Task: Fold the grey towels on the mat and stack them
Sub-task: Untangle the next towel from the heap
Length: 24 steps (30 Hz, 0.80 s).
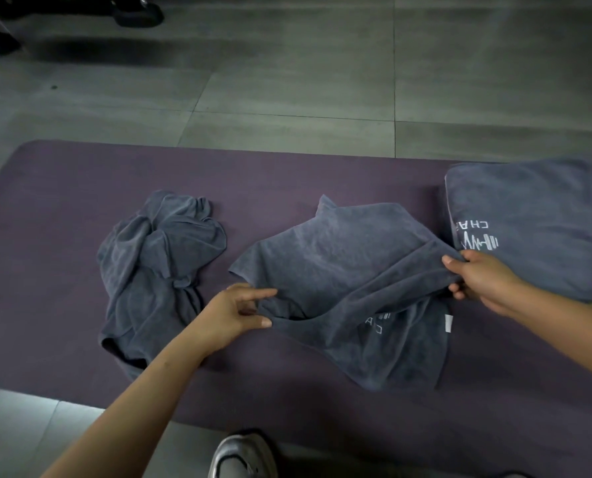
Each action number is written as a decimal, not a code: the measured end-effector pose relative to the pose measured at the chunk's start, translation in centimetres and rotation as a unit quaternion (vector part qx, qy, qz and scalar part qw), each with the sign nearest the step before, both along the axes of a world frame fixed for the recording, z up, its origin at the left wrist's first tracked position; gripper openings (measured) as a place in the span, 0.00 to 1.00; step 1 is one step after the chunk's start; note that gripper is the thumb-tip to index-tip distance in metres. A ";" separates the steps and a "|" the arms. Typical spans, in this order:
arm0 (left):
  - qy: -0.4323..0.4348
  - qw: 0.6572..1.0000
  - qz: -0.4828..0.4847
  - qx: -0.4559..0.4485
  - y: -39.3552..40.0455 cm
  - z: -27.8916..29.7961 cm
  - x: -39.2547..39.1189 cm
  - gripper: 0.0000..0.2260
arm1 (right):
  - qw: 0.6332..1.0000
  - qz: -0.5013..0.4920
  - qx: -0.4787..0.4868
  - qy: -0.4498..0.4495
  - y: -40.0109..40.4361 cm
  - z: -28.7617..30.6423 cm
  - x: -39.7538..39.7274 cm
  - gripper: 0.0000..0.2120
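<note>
A grey towel point(342, 270) lies half spread in the middle of the purple mat point(63, 201), with white lettering near its front edge. My left hand point(232, 312) pinches its left edge between thumb and fingers. My right hand point(477, 277) grips its right edge, lifted a little off the mat. A crumpled grey towel point(156, 263) lies in a heap to the left. At the right end of the mat sits a stack of folded grey towels point(536, 222), logo side up.
The mat lies on a grey tiled floor point(287, 81). My shoe point(242, 457) stands at the mat's near edge. Dark equipment bases point(135, 13) stand at the far left on the floor.
</note>
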<state>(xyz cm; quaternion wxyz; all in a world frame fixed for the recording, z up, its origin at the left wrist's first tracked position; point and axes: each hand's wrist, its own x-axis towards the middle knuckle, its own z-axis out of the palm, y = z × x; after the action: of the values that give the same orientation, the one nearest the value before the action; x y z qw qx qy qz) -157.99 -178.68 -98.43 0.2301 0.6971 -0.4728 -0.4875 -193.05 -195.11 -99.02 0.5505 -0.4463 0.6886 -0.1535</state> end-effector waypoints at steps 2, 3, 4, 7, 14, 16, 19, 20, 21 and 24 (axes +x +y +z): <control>-0.037 0.997 -0.065 0.013 -0.2 -0.2 -0.3 0.25 | 1.000 -0.005 0.001 -0.003 -0.2 0.0 -0.1 0.10; -0.083 0.991 -0.099 0.015 -0.2 -0.5 -0.4 0.24 | 1.000 -0.005 0.001 -0.003 -0.4 0.0 -0.2 0.10; -0.130 0.984 -0.122 0.012 -0.1 -0.9 -0.4 0.22 | 1.000 -0.004 0.002 -0.004 -0.5 0.0 -0.2 0.10; -0.193 0.967 -0.166 -0.030 0.3 -1.2 -0.2 0.13 | 1.000 -0.014 0.000 -0.007 -0.8 0.0 -0.2 0.10; -0.209 0.964 -0.108 -0.120 1.2 -2.3 1.7 0.22 | 1.000 -0.008 -0.008 0.015 -1.6 0.4 -0.5 0.10; -0.182 0.969 -0.051 -0.157 1.3 -1.9 1.8 0.12 | 1.000 -0.011 -0.007 0.017 -1.6 0.5 -0.3 0.11; -0.060 0.991 0.009 -0.123 0.6 -0.3 1.0 0.09 | 1.000 -0.020 -0.011 0.018 -1.5 0.4 -0.3 0.11; -0.034 0.994 0.016 -0.107 0.3 0.0 0.7 0.12 | 1.000 -0.023 -0.010 0.018 -1.5 0.3 -0.4 0.11; -0.006 0.995 0.025 -0.092 0.1 0.1 0.4 0.15 | 0.999 -0.026 -0.009 0.017 -1.6 0.1 -0.5 0.11; 0.094 0.990 0.084 -0.060 -0.4 0.6 -0.3 0.16 | 0.999 -0.028 -0.008 0.015 -1.7 -0.2 -0.7 0.11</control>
<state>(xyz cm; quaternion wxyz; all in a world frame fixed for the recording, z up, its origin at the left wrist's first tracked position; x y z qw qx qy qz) -158.24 -179.07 -97.85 0.3551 0.6703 -0.4167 -0.5009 -193.75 -196.80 -99.18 0.5322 -0.4335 0.7076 -0.1677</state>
